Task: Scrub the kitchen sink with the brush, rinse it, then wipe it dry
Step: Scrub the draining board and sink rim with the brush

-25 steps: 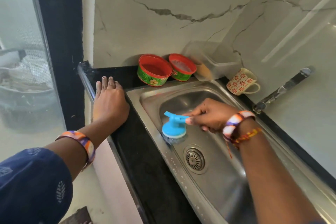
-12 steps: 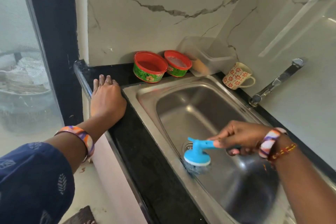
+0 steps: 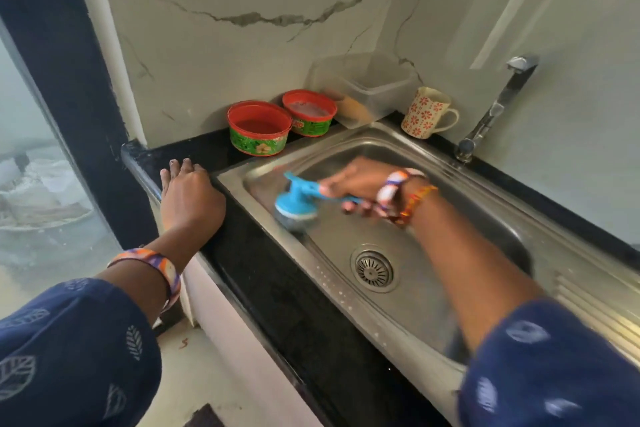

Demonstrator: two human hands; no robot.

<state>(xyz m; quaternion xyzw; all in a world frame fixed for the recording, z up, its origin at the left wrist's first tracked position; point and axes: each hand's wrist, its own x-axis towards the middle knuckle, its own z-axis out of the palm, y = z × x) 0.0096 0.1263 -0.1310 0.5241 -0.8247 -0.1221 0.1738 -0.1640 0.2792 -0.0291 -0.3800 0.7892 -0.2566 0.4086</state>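
Head view, inspection of your position: the blue brush (image 3: pixel 298 199) sits inside the steel sink (image 3: pixel 433 291), its bristled head pressed against the basin's left inner wall, up near the far left corner and well apart from the drain strainer (image 3: pixel 375 269). Your right hand (image 3: pixel 353 184) grips the brush handle, fingers (image 3: pixel 349 206) curled round it from above; the hand and brush are blurred, so the exact finger placement cannot be read. Bracelets circle that wrist, and a dark blue patterned sleeve covers the forearm near the lower edge of the frame.

Your left hand (image 3: pixel 188 196) lies palm down on the black table (image 3: pixel 277 288) just beside the sink's left rim, fingers straight and holding nothing. A striped bangle (image 3: pixel 156 267) sits on that wrist.

Behind the sink, along the marble wall, two red-rimmed green tubs (image 3: pixel 259 128) stand side by side, the nearer one at the sink's far left corner. A clear plastic container (image 3: pixel 363 88) rests to their right, tilted against the wall. A cream mug with red flowers (image 3: pixel 427 113) stands upright at the sink's far right corner, handle turned right. A chrome tap (image 3: pixel 491 111) rises from the rim beyond the mug, spout angled up and away. A glass pane in a dark frame fills the left side.
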